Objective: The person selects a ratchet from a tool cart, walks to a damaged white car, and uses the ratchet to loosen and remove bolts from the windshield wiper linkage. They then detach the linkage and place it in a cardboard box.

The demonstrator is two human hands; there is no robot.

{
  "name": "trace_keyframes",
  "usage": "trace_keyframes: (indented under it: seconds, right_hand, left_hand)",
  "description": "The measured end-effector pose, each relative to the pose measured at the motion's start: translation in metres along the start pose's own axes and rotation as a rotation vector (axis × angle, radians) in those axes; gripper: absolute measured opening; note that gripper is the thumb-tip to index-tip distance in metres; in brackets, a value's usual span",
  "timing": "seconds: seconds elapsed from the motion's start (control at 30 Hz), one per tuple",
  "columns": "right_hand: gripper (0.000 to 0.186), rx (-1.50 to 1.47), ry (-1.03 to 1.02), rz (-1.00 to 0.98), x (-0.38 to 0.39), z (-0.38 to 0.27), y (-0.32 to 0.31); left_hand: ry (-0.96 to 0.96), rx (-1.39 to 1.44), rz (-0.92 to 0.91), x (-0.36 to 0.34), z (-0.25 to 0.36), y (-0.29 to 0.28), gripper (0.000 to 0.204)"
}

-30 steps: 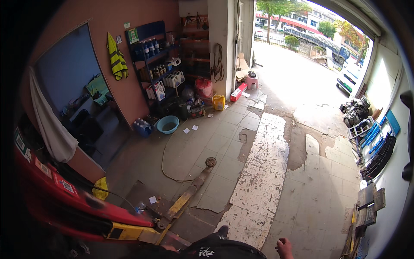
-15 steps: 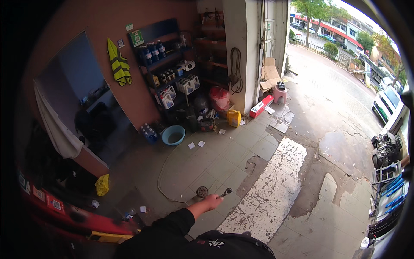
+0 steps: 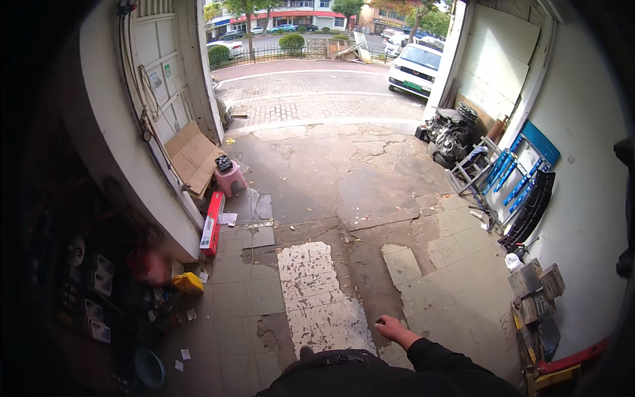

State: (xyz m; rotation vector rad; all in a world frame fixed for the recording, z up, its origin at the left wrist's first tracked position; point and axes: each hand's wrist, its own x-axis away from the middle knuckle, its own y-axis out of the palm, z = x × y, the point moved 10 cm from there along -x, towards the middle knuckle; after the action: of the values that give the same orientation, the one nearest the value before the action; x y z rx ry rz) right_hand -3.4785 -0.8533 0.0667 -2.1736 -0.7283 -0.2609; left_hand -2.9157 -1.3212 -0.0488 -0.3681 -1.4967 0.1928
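My right hand [image 3: 394, 331] hangs over the cracked floor near the lower middle, its fingers curled closed; what is inside them, if anything, is too small to make out. It is just right of a pale, worn painted strip [image 3: 314, 291]. The black sleeve [image 3: 450, 367] of that arm comes in from the lower edge. My left hand is out of view. My dark clothing fills the bottom middle, with one shoe [image 3: 305, 352] showing beyond it.
An open doorway leads onto paving [image 3: 297, 99] and a white car [image 3: 411, 73]. Left are cardboard [image 3: 185, 155], a pink stool [image 3: 229, 182], a red box [image 3: 210, 225] and shelving. Along the right are engine parts [image 3: 450, 139], blue-and-silver frames [image 3: 503, 172] and metal blocks [image 3: 529, 291].
My view has turned right to face the doorway. My left hand, which held a wrench half a second ago, has left the frame. My right hand is now visible.
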Motion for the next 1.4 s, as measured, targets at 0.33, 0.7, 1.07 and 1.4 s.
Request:
trace_keyframes:
  seconds: [0.33,0.7,1.07,1.4]
  right_hand:
    - [0.04,-0.008,0.552,-0.67,-0.087,0.149,0.018]
    - [0.039,0.048,-0.119,0.012,-0.82,-0.353,-0.197]
    - [0.055,0.247,0.548,-0.601,-1.0,-0.324,-0.188]
    - [0.051,0.475,0.436,-0.609,-1.455,-0.433,-0.303]
  left_hand:
    - [0.615,0.552,0.294,-0.044,0.54,-0.405,0.034]
    - [0.04,0.064,0.141,-0.192,0.631,-0.46,0.041]
    - [0.281,-0.226,0.239,-0.321,1.073,-0.845,0.046]
    - [0.291,0.5,0.218,-0.416,1.417,-1.068,0.017]
